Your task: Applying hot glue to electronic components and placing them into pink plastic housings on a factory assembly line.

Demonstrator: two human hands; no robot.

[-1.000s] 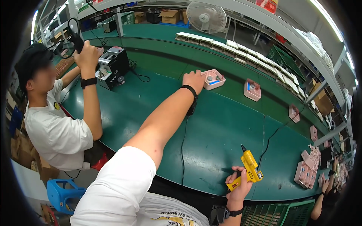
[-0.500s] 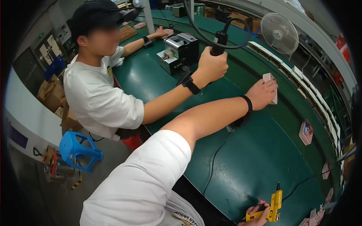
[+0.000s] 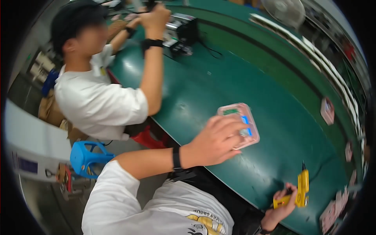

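My left hand (image 3: 213, 141) is closed on a shallow pink plastic case (image 3: 253, 127), held over the green table (image 3: 188, 113). Inside the case show a green circuit board (image 3: 230, 111) and a blue part (image 3: 246, 124); my fingers hide part of the interior. Lower right, my right hand (image 3: 285, 206) grips a yellow glue gun (image 3: 302, 190) by its handle, its dark nozzle pointing toward the far side. The two hands are well apart.
A co-worker in a white shirt (image 3: 98, 98) sits at the left, one arm raised. Beyond that arm stands a black and silver device (image 3: 184, 29). A pink case (image 3: 327, 111) lies on the belt, with several more (image 3: 335, 209) piled lower right. A blue stool (image 3: 88, 158) stands on the floor.
My left hand has drawn the pink case from the belt toward me, over the table. The co-worker's raised hand has moved away to the upper left. My view has shifted.
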